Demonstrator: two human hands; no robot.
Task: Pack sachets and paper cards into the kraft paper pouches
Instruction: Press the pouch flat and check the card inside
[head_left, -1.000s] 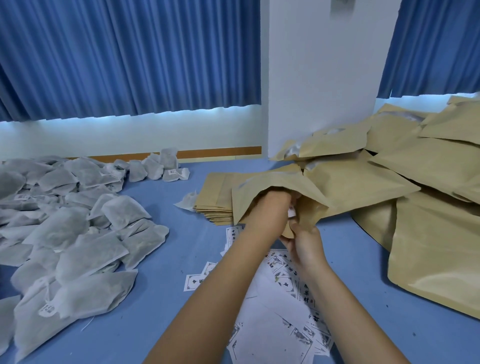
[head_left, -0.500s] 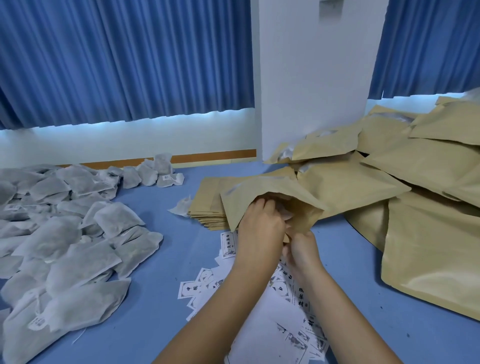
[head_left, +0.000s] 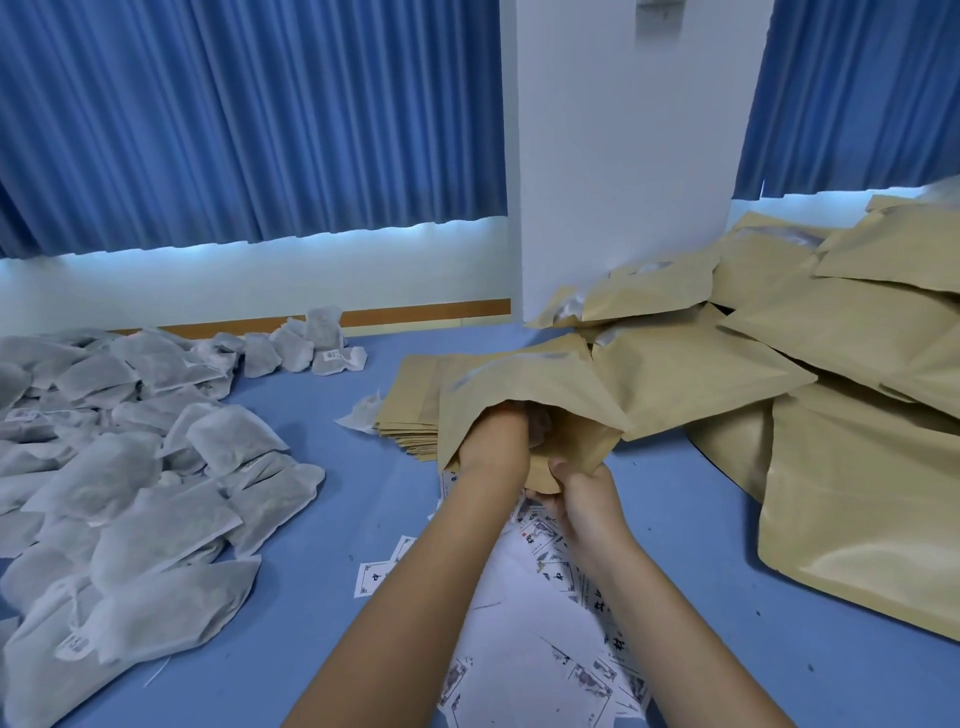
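Two hands work at one kraft pouch (head_left: 530, 384), which is held just above the blue table (head_left: 322, 597), in front of the stack of flat pouches (head_left: 408, 410). The left hand (head_left: 493, 441) is sunk into the open mouth past the knuckles. Its fingers are hidden, so I cannot tell whether they are curled round anything. A pale grey shape just beside it inside the mouth looks like a sachet. The right hand (head_left: 587, 499) pinches the lower lip of the mouth, thumb on top and fingers beneath, and holds it open. From this I judge the step in hand to be seating a sachet deep in the pouch. The next move calls for drawing the left hand out without dragging the sachet back. It would then lift a single one of the paper cards (head_left: 540, 582) scattered under the forearms and slide it in through the mouth the right hand holds open. Loose sachets (head_left: 130, 467) lie heaped to the left, and filled pouches (head_left: 841, 467) are piled to the right.
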